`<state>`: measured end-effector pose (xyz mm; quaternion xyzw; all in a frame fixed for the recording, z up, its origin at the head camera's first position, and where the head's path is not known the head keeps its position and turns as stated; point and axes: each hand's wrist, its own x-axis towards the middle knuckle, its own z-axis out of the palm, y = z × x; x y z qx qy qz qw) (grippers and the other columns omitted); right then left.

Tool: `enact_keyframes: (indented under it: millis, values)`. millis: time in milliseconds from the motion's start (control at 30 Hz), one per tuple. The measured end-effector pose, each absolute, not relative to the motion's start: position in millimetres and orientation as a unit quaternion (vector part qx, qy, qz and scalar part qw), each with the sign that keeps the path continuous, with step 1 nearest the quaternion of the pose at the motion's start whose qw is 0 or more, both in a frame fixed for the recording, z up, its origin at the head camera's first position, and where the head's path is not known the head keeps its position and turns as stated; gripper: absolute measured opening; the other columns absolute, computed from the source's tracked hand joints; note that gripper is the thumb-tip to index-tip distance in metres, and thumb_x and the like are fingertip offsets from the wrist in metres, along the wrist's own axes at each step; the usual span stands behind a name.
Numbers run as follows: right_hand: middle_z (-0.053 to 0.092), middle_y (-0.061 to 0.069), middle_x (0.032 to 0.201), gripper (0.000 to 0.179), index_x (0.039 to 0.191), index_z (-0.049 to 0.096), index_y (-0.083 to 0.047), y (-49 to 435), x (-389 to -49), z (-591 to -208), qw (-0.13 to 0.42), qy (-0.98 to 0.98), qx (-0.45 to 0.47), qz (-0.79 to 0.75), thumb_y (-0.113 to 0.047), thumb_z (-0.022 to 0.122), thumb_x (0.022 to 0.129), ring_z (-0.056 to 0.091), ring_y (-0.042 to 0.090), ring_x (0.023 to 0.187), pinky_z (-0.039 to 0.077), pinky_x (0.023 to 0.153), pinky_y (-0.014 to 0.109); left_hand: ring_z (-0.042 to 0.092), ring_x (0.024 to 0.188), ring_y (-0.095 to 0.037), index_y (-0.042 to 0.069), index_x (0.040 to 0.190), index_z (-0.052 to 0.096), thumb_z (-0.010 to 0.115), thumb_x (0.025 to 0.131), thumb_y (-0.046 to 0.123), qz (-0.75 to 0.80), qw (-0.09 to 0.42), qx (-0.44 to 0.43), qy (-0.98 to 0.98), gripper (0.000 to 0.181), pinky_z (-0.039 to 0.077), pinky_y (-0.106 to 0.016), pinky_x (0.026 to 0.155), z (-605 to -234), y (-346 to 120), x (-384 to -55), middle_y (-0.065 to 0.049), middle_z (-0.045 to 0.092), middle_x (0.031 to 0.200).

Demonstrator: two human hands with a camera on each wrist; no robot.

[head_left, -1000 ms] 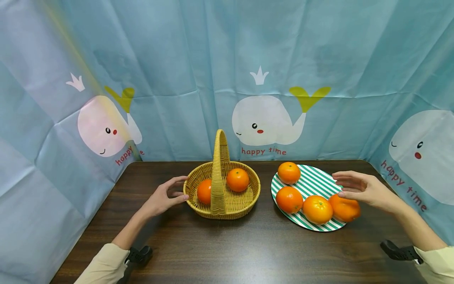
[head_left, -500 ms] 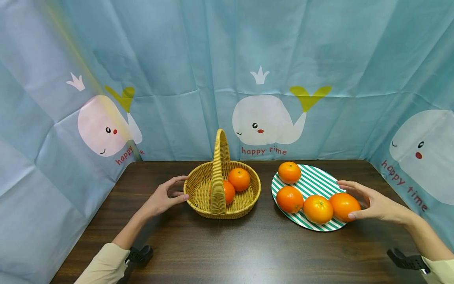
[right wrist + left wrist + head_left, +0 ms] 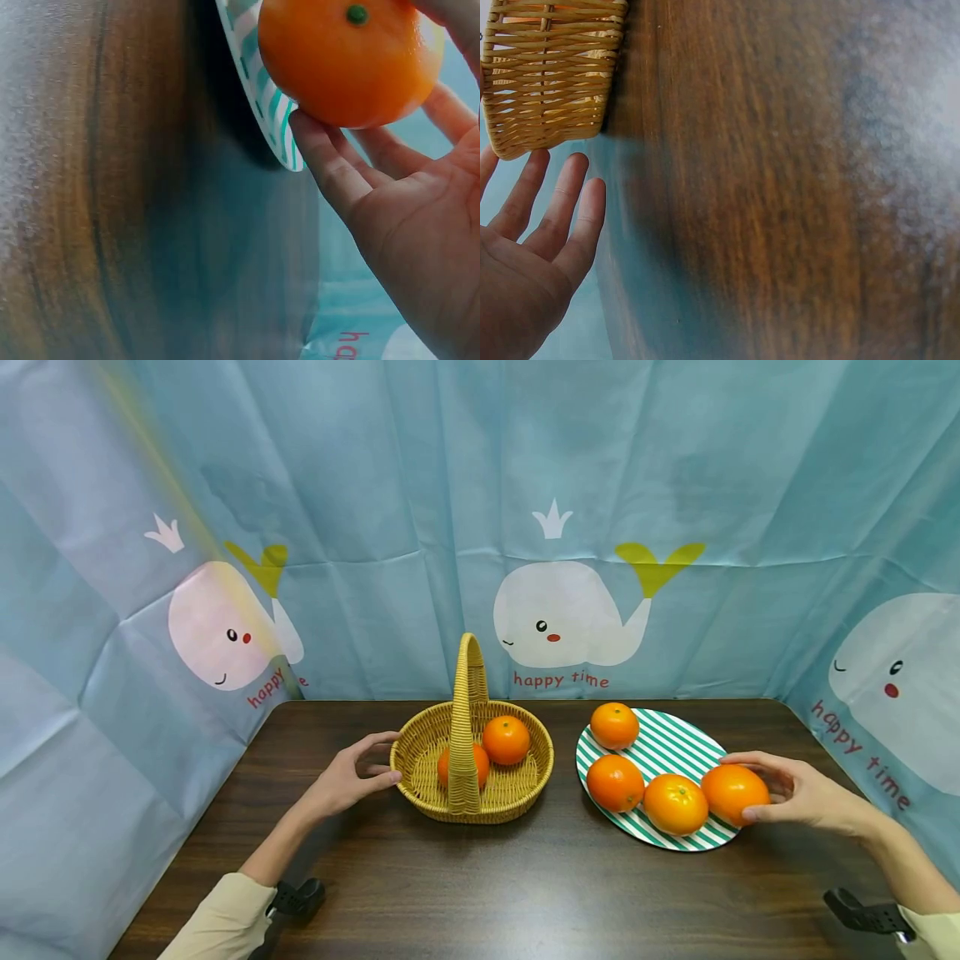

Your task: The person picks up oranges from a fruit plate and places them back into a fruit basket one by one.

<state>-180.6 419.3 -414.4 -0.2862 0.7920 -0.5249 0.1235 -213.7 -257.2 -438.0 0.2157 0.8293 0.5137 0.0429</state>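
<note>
My left hand (image 3: pixel 352 779) touches the left end of a yellow wicker basket (image 3: pixel 502 810), thumb at the front of the rim and fingers farther back. In the left wrist view its fingers are nearly straight, with fingertips (image 3: pixel 538 159) right at the basket's end. Two oranges lie inside, one orange (image 3: pixel 506 740) at the back right and another orange (image 3: pixel 480 766) partly hidden by the handle. My right hand (image 3: pixel 813 797) grips an orange (image 3: pixel 735 795) at the right edge of a green-and-white striped plate (image 3: pixel 663 739), thumb in front, fingers behind.
Also on the plate are three more oranges: a front orange (image 3: pixel 676 805), a left orange (image 3: pixel 615 783) and a back orange (image 3: pixel 615 726). All stand on a dark wooden table (image 3: pixel 495 893). A blue whale-print curtain (image 3: pixel 375 610) hangs behind.
My right hand has come down and its fingers have closed around the rightmost orange. One orange in the basket has rolled rightward, then slightly back. The left hand has stayed in place.
</note>
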Motion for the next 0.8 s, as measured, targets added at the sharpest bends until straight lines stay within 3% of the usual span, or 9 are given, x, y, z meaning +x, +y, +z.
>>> enact_keyframes:
  millis: [800]
  values:
    - [0.059,0.008,0.131,0.060,0.145,0.046,0.005,399.5,-193.6,-379.1,0.058,0.814,-0.275,-0.508,0.018,0.064,0.090,0.065,0.022,0.102,0.059,0.081,0.034,0.065,0.112,-0.041,0.003,0.151,0.044,0.075,0.095,0.011,0.529,0.049,0.216,0.820,0.065,0.059,-0.035,0.082,-439.4,-257.5,-215.7,-0.028,0.046,0.144]
